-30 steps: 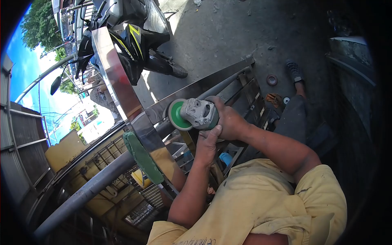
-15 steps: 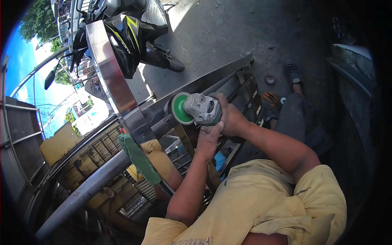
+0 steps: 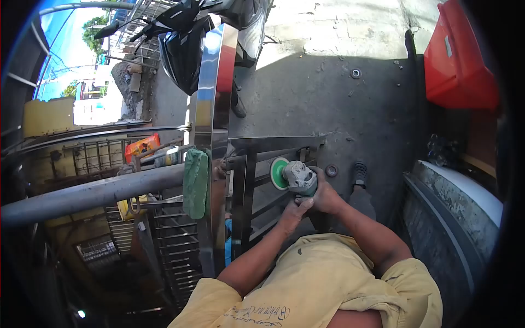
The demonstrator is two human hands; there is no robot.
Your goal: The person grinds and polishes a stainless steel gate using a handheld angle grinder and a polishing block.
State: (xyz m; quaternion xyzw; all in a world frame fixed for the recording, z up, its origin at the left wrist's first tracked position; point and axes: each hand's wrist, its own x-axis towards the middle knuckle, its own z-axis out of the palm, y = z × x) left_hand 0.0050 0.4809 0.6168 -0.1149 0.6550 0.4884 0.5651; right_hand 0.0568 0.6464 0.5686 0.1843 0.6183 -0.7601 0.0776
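Both my hands are wrapped round an angle grinder with a grey head and a green and white disc. My left hand grips the body from below on the left, and my right hand holds it on the right. The disc is over the dark bars of a metal frame, and whether it touches them I cannot tell. A shiny metal post stands left of the grinder, with a green block against it.
A motorcycle is behind the post. A grey pipe extends left. At the upper right is a red container. A spare disc lies on the floor near my shoe. A ring-shaped piece lies farther off.
The view has turned, bringing the red container into sight. In the picture, the grinder and both hands sit lower and farther right. Both hands still grip it.
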